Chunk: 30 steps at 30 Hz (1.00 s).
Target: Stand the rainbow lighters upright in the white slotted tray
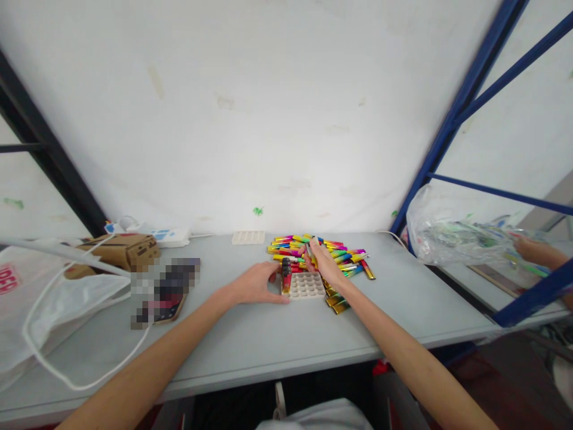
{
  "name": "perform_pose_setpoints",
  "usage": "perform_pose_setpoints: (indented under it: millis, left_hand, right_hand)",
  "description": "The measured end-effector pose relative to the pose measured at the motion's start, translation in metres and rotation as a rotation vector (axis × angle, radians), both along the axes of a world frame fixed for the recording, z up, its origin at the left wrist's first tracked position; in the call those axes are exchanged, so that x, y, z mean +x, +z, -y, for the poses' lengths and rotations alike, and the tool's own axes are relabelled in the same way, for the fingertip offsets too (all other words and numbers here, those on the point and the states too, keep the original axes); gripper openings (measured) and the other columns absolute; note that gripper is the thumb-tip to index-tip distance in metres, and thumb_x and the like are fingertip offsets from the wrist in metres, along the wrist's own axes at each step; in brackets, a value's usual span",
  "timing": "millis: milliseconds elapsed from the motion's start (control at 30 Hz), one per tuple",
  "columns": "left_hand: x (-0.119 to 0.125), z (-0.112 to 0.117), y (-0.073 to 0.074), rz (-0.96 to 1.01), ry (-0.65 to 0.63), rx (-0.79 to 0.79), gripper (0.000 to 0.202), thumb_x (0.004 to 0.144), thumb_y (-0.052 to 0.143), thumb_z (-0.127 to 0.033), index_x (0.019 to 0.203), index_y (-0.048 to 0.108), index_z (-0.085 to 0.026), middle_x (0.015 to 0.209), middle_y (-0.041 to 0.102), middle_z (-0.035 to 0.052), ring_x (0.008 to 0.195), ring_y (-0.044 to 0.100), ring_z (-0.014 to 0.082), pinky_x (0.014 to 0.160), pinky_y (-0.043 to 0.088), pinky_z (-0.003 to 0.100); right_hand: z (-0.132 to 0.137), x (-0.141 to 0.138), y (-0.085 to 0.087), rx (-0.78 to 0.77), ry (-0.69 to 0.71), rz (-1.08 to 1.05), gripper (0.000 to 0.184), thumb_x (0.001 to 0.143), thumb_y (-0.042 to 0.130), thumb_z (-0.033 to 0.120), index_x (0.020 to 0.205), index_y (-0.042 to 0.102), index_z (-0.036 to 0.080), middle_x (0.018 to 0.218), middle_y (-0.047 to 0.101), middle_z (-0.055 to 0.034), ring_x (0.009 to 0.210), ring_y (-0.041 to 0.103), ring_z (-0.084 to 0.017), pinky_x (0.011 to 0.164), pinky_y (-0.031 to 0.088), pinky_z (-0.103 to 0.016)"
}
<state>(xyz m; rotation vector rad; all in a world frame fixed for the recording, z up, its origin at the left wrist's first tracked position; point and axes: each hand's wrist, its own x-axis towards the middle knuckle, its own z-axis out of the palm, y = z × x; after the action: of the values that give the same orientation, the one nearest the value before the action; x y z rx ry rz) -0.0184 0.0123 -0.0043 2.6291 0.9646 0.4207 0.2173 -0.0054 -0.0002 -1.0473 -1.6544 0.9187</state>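
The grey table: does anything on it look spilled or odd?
The heap of shiny coloured pieces looks untidy: they lie at varied angles, behind and to the right of the pale tray, whereas the standing pieces at the tray's left side line up. I see no clear damage.

the piled sticks [344,258] are shiny gold and yellow, patched with red, magenta, green and blue. the upright sticks [286,282] look red with black tops, though small and blurred. cream tray [308,289], gridded with pits; grey desk [425,298]; white wall [277,107], smudged green and tan.
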Motion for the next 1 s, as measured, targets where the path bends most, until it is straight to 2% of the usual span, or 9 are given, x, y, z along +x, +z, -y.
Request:
perform_pose_setpoints:
  millis: [100, 200, 267, 367, 467, 700, 800, 1000]
  left_hand:
    - [0.0, 0.0, 0.0, -0.002, -0.001, -0.005, 0.064, 0.067, 0.071, -0.077, 0.092, 0.058, -0.019, 0.089, 0.064, 0.0045, 0.076, 0.059, 0.0226, 0.068, 0.042, 0.031]
    - [-0.001, -0.001, -0.002, -0.008, -0.003, -0.006, 0.066, 0.067, 0.07, -0.078, 0.094, 0.059, -0.019, 0.088, 0.064, 0.0047, 0.076, 0.059, 0.0231, 0.067, 0.042, 0.032]
    - [-0.001, -0.002, -0.003, -0.003, -0.001, -0.006, 0.066, 0.068, 0.071, -0.077, 0.097, 0.06, -0.019, 0.09, 0.065, 0.005, 0.077, 0.06, 0.0235, 0.068, 0.043, 0.032]
    - [-0.002, -0.002, -0.005, 0.01, 0.0, -0.011, 0.065, 0.067, 0.073, -0.075, 0.097, 0.06, -0.019, 0.09, 0.065, 0.0045, 0.077, 0.061, 0.0232, 0.068, 0.043, 0.031]
    - [-0.001, -0.002, -0.004, 0.007, -0.012, -0.005, 0.063, 0.067, 0.073, -0.076, 0.094, 0.059, -0.02, 0.087, 0.064, 0.0037, 0.076, 0.06, 0.0229, 0.067, 0.042, 0.031]
    - [0.0, -0.001, -0.002, -0.011, -0.009, 0.009, 0.062, 0.069, 0.072, -0.074, 0.095, 0.06, -0.019, 0.088, 0.064, 0.0039, 0.077, 0.059, 0.0235, 0.069, 0.041, 0.031]
    - [0.0, -0.001, -0.001, -0.003, -0.023, 0.001, 0.06, 0.07, 0.073, -0.072, 0.095, 0.06, -0.02, 0.087, 0.063, 0.0033, 0.077, 0.059, 0.0229, 0.069, 0.042, 0.031]
    - [-0.001, 0.0, 0.0, 0.026, -0.042, 0.01, 0.057, 0.07, 0.073, -0.07, 0.095, 0.061, -0.02, 0.087, 0.063, 0.0029, 0.076, 0.059, 0.0222, 0.067, 0.041, 0.03]
  right_hand:
    - [0.005, 0.001, 0.008, 0.073, 0.046, -0.006, 0.052, 0.098, 0.036, 0.068, 0.092, 0.058, 0.022, 0.075, 0.058, -0.0013, 0.065, 0.056, -0.017, 0.066, 0.048, -0.032]
    - [0.012, 0.002, 0.014, 0.247, 0.004, 0.174, 0.043, 0.095, 0.051, 0.061, 0.08, 0.057, 0.021, 0.084, 0.06, -0.0032, 0.082, 0.057, -0.019, 0.079, 0.047, -0.033]
    - [0.016, 0.003, 0.017, 0.288, -0.022, 0.262, 0.043, 0.091, 0.06, 0.059, 0.074, 0.054, 0.02, 0.078, 0.057, -0.0012, 0.077, 0.054, -0.017, 0.073, 0.045, -0.03]
    - [0.022, 0.003, 0.016, 0.155, 0.072, 0.276, 0.042, 0.088, 0.064, 0.057, 0.073, 0.052, 0.021, 0.065, 0.052, 0.0032, 0.06, 0.047, -0.013, 0.057, 0.037, -0.026]
    - [0.025, 0.001, 0.012, 0.05, 0.185, 0.224, 0.039, 0.088, 0.066, 0.057, 0.077, 0.053, 0.021, 0.063, 0.059, 0.0032, 0.055, 0.05, -0.013, 0.054, 0.037, -0.025]
    - [0.015, 0.0, -0.003, 0.287, 0.134, 0.491, 0.043, 0.084, 0.072, 0.057, 0.069, 0.056, 0.019, 0.057, 0.057, 0.0039, 0.053, 0.048, -0.011, 0.053, 0.033, -0.024]
    - [0.012, -0.004, -0.007, 0.319, 0.14, 0.539, 0.044, 0.084, 0.073, 0.058, 0.072, 0.056, 0.019, 0.06, 0.06, 0.0038, 0.054, 0.05, -0.011, 0.054, 0.034, -0.023]
    - [0.011, -0.011, -0.01, 0.38, 0.18, 0.595, 0.049, 0.085, 0.07, 0.06, 0.065, 0.057, 0.018, 0.06, 0.062, 0.0031, 0.052, 0.047, -0.01, 0.053, 0.029, -0.025]
